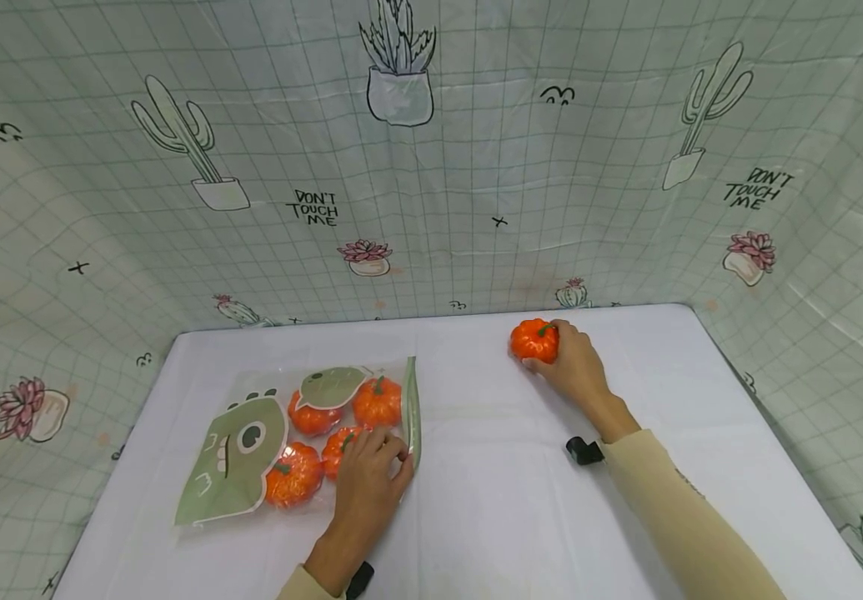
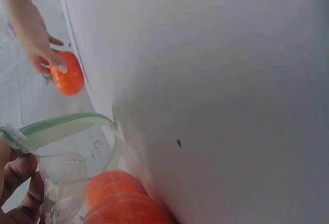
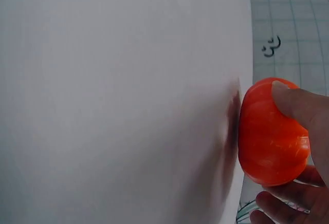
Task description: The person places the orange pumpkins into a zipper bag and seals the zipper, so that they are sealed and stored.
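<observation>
At the far right of the table, my right hand (image 1: 579, 364) holds a small orange toy pumpkin (image 1: 534, 341) with a green stem. Its thumb presses one side and the fingers lie on the other in the right wrist view, with the pumpkin (image 3: 272, 136) at the table surface. On the left lies a clear zip bag (image 1: 239, 454) with a green cartoon dinosaur print and several orange pumpkins (image 1: 293, 475) inside. My left hand (image 1: 373, 479) pinches the bag's green zip edge near its opening. In the left wrist view, the green rim (image 2: 67, 126) stands bowed apart.
A white cloth covers the table (image 1: 491, 500). Behind and at both sides hangs a grid-patterned curtain (image 1: 461, 167) with cactus drawings. A black wrist-worn device (image 1: 584, 451) sits by the right wrist, and another (image 1: 359, 579) by the left.
</observation>
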